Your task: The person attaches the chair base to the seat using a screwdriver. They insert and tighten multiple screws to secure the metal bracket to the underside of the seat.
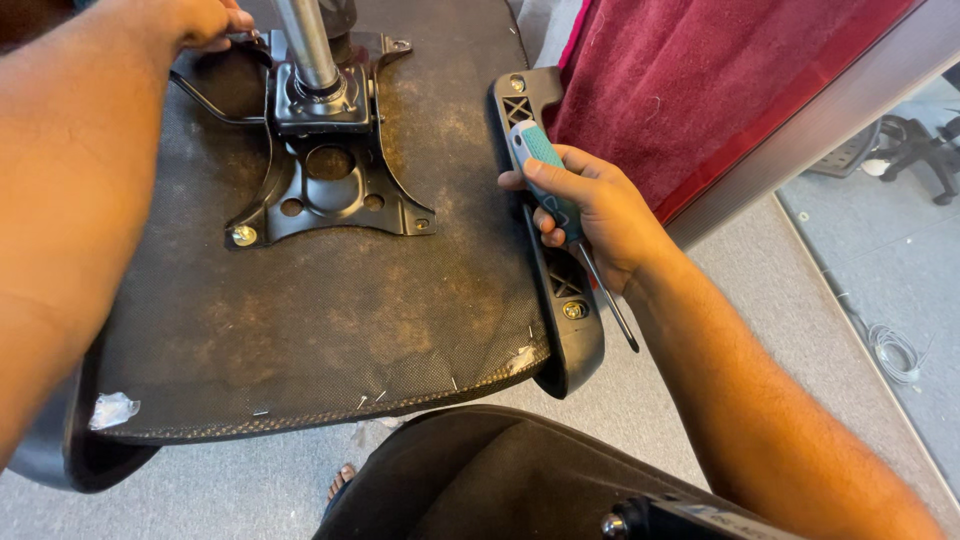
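**Under an upturned office chair seat: screwdriver in hand beside the armrest bracket**

At the right edge of the seat, the right hand [590,215] is closed in a fist around a screwdriver [560,215] with a teal and white handle. Its thin shaft points down and outward, and the tip hangs in the air, off any screw. The knuckles rest against the black plastic armrest bracket [550,260], which runs along the seat's side and shows a screw near each end.

At the top left, the left hand [210,20] curls over the bent black lever [215,95] beside the chrome column [305,45]; the frame edge cuts it off, so whether it truly grips is unclear.

Between the hands lies the seat underside [330,300], covered in dusty black fabric, with a black metal mounting plate [325,165] bolted on.

By my reading, work on the bracket screws is in hand. The next move would call for turning the tip round and seating it squarely in a screw head.

Red cloth [700,80] hangs behind; grey floor [850,300] lies to the right.
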